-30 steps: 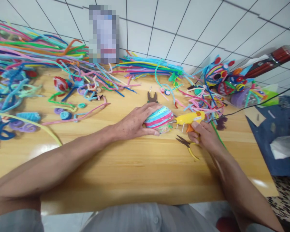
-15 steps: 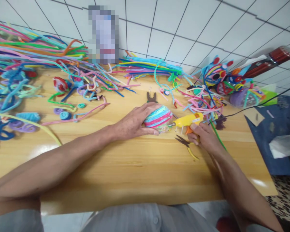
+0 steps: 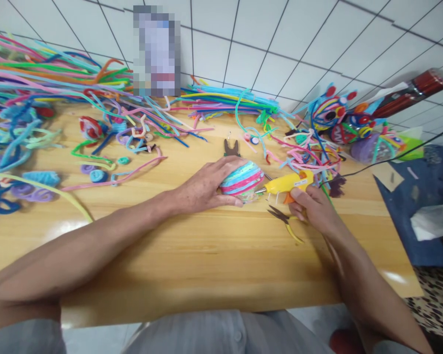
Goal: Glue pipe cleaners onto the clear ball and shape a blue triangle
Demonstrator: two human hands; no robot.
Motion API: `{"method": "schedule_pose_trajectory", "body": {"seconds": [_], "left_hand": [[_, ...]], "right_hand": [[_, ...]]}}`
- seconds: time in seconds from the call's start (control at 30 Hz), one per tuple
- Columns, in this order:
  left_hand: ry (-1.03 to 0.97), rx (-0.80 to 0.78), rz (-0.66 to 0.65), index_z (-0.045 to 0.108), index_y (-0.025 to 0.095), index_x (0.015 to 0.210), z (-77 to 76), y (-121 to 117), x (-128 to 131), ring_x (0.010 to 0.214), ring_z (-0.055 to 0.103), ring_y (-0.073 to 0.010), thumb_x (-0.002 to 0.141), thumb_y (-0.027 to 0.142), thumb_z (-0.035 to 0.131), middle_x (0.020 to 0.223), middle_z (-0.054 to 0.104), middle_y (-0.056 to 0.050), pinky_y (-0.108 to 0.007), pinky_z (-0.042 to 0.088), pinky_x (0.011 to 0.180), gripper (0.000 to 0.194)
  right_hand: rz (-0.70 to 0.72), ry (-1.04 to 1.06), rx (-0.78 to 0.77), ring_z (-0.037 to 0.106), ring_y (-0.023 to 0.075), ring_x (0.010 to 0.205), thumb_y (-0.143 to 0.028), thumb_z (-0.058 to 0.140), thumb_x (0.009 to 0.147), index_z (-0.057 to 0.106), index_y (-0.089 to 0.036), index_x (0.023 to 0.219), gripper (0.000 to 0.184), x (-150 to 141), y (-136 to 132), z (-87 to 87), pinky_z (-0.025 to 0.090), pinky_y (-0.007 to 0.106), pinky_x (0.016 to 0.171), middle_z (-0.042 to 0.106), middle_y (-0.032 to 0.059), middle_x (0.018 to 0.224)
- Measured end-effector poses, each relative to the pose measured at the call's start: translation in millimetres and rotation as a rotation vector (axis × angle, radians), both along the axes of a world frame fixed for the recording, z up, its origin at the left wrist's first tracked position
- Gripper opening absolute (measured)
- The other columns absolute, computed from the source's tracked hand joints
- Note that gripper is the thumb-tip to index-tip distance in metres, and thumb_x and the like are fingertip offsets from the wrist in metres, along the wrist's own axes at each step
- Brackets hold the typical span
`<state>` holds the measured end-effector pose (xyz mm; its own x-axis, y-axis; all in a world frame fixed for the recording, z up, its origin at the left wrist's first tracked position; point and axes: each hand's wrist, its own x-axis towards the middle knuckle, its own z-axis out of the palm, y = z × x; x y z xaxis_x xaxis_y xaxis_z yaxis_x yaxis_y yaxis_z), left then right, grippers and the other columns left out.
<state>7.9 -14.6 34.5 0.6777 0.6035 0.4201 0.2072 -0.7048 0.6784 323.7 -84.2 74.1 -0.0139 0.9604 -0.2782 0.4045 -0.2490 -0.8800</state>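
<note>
The glue gun (image 3: 288,182) dipped, right fingers (image 3: 301,196) gripping it, left fingers (image 3: 229,200) a blue, pink-striped piece (image 3: 244,180).

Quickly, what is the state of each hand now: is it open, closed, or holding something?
Left hand: closed around the striped piece.
Right hand: closed on the handle of the glue gun.

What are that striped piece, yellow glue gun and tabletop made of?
Striped piece: perhaps soft pipe cleaners; bands resemble the loose strands. Yellow glue gun: likely smooth plastic, evenly coloured; silvery nozzle, probably metal. Tabletop: apparently varnished wood, with grain and glare.
</note>
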Motion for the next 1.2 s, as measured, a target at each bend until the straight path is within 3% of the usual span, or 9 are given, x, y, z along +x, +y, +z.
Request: {"method": "schedule_pose_trajectory", "body": {"seconds": [0.27,0.53,0.67,0.9,1.2], "left_hand": [[-0.011,0.005,0.001,0.040,0.027,0.162,-2.0,0.4,0.8,0.149,0.052,-0.0385,0.086,0.071,0.073,0.157,0.055,-0.020,-0.060,0.046,0.121,0.094],[-0.017,-0.014,-0.004,0.040,0.027,0.162,-1.5,0.2,0.8,0.149,0.051,-0.0390,0.085,0.070,0.075,0.158,0.054,-0.021,-0.060,0.044,0.122,0.095],[-0.020,-0.023,-0.001,0.040,0.027,0.162,-1.1,0.2,1.0,0.149,0.052,-0.0387,0.085,0.069,0.075,0.157,0.054,-0.021,-0.060,0.043,0.123,0.095],[-0.012,-0.037,0.002,0.040,0.027,0.162,-1.0,-0.1,0.7,0.150,0.050,-0.0389,0.085,0.070,0.075,0.157,0.054,-0.020,-0.060,0.043,0.123,0.094],[-0.003,-0.018,-0.002,0.039,0.026,0.162,-1.3,0.4,0.3,0.150,0.051,-0.0386,0.086,0.071,0.074,0.158,0.054,-0.021,-0.060,0.043,0.123,0.095]], "right_hand": [[0.020,0.033,-0.010,0.035,0.0076,0.037,-0.076,0.070,0.085,0.045,-0.024,0.054,0.065,-8.5,0.3,5.8,0.020,0.026,0.038,0.043,-0.0036,0.042],[0.024,-0.041,-0.006,0.041,0.0097,0.040,-0.070,0.067,0.089,0.050,-0.023,0.060,0.058,7.9,0.1,-4.7,0.027,0.026,0.040,0.042,-0.0047,0.045],[0.021,-0.040,-0.028,0.041,0.0102,0.041,-0.073,0.071,0.085,0.052,-0.023,0.061,0.059,8.0,-1.8,-4.1,0.027,0.026,0.039,0.043,-0.0042,0.047],[-0.035,0.156,-0.065,0.037,0.0086,0.039,-0.075,0.076,0.080,0.046,-0.024,0.066,0.060,-0.6,0.5,-4.6,0.023,0.024,0.038,0.038,-0.0078,0.049],[-0.029,0.088,-0.081,0.041,0.0085,0.040,-0.081,0.078,0.074,0.049,-0.022,0.060,0.067,4.6,0.3,-6.8,0.024,0.024,0.038,0.041,-0.0059,0.048]]}}
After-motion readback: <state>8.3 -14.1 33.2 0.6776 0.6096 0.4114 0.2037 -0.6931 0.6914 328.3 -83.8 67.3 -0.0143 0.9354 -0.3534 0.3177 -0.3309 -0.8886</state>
